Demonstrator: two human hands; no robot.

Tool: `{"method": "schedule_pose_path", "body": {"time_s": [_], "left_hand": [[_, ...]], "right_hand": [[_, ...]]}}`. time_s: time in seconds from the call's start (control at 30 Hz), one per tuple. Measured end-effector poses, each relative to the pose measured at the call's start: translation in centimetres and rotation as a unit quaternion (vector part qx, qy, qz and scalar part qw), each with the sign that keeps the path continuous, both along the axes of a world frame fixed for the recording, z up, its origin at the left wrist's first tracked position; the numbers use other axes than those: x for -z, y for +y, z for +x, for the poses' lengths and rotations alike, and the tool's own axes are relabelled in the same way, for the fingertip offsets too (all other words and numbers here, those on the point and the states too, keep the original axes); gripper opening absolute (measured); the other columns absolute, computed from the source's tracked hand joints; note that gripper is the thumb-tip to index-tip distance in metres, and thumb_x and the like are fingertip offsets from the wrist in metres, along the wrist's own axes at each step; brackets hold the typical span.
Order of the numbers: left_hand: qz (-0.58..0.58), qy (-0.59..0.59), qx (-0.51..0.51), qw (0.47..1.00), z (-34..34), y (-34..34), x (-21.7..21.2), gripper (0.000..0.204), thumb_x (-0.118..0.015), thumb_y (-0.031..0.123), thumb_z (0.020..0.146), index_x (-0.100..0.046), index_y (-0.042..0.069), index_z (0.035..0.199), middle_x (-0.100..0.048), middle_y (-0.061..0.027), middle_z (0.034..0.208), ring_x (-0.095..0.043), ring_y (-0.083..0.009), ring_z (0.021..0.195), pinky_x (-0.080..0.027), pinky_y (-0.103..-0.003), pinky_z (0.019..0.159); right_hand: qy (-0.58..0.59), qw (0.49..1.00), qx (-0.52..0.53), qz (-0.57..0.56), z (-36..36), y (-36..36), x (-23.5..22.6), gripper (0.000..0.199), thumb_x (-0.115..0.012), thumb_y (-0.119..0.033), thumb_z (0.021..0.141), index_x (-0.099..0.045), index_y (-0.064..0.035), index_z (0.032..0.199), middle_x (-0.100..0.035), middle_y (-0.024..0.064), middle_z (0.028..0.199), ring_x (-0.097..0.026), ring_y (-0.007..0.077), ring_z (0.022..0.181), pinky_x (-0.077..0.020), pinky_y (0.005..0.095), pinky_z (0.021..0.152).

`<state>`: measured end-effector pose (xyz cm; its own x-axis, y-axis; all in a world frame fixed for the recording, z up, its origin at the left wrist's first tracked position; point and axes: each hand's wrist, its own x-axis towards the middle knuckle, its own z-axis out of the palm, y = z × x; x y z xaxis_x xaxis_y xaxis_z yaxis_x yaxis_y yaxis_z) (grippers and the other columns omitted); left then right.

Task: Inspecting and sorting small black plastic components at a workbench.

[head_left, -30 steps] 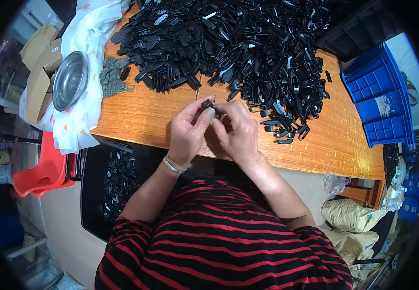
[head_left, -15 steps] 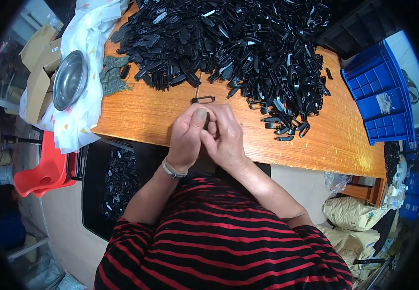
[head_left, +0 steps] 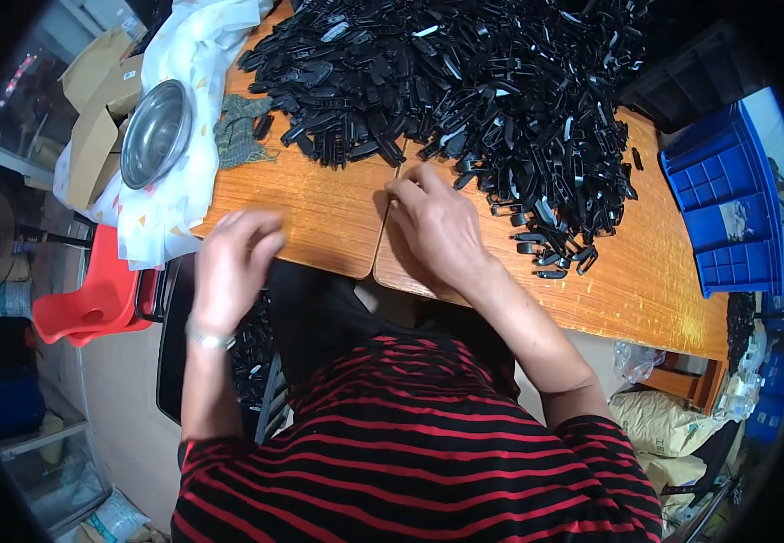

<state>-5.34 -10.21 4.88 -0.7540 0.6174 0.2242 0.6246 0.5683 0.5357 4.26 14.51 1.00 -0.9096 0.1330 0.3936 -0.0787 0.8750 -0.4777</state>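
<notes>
Black parts (head_left: pixel 473 100) sat in a big pile on the table (head_left: pixel 319 231), strays (head_left: pixel 555 271) at its near R. Hands had just split: approx. half a sec. earlier both were tog. round one part. R hand (head_left: pixel 441 226) now rested just below the pile, fingers curled nearly closed; couldn't tell if it held anything. L hand (head_left: pixel 229 271), blurred, hung by the near edge, thumb & fingers partly spread, contents unclear. So two-handed handling had prob. paused. Rag (head_left: pixel 242 136) & bowl (head_left: pixel 152 140) lay L, blue crate (head_left: pixel 726 217) R.
</notes>
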Motion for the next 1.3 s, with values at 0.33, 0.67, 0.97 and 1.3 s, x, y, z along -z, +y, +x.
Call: {"method": "schedule_pose_path", "body": {"time_s": [0.33, 0.67, 0.97, 1.3], "left_hand": [[-0.062, 0.215, 0.017, 0.975, -5.0, 13.0, 5.5, 0.015, -0.07, 0.014, 0.081, -0.068, 0.004, 0.092, -0.061, -0.0118, 0.086, -0.062, -0.031, 0.087, -0.051, -0.041, 0.073], [-0.095, 0.125, 0.029, 0.987, -2.7, 11.1, 4.2, 0.011, -0.066, 0.013, 0.082, -0.067, 0.002, 0.081, -0.061, -0.014, 0.087, -0.061, -0.0321, 0.087, -0.051, -0.042, 0.075], [-0.024, 0.131, 0.063, 0.989, -2.1, 11.5, 5.1, 0.02, -0.072, 0.011, 0.079, -0.07, 0.004, 0.098, -0.057, -0.0143, 0.084, -0.061, -0.0333, 0.08, -0.05, -0.04, 0.071], [0.362, -0.468, 0.13, 0.796, 0.5, 11.3, 5.6, 0.025, -0.063, 0.004, 0.093, -0.061, -0.005, 0.115, -0.067, -0.0038, 0.098, -0.061, -0.0047, 0.081, -0.05, -0.02, 0.072]], "right_hand": [[-0.008, 0.998, -0.057, -0.009, -0.8, 1.7, 0.1, 0.021, -0.066, -0.006, 0.082, -0.064, -0.0021, 0.103, -0.059, 0.0158, 0.092, -0.064, 0.0336, 0.078, -0.0524, 0.0411, 0.066], [-0.001, 0.999, 0.009, -0.045, 3.1, 2.8, 1.6, 0.016, -0.072, -0.008, 0.078, -0.064, -0.0022, 0.089, -0.061, 0.0121, 0.084, -0.063, 0.0316, 0.081, -0.0508, 0.0399, 0.069], [-0.049, 0.998, 0.035, -0.023, 2.2, 2.4, 1.8, 0.02, -0.068, -0.01, 0.082, -0.064, -0.0013, 0.1, -0.061, 0.0151, 0.089, -0.064, 0.0325, 0.081, -0.0511, 0.0397, 0.07], [0.059, 0.949, 0.042, -0.305, 2.0, 1.0, 1.8, 0.022, -0.064, -0.004, 0.09, -0.055, 0.0021, 0.11, -0.063, 0.0073, 0.091, -0.062, 0.0081, 0.075, -0.0502, 0.0215, 0.059]]}}
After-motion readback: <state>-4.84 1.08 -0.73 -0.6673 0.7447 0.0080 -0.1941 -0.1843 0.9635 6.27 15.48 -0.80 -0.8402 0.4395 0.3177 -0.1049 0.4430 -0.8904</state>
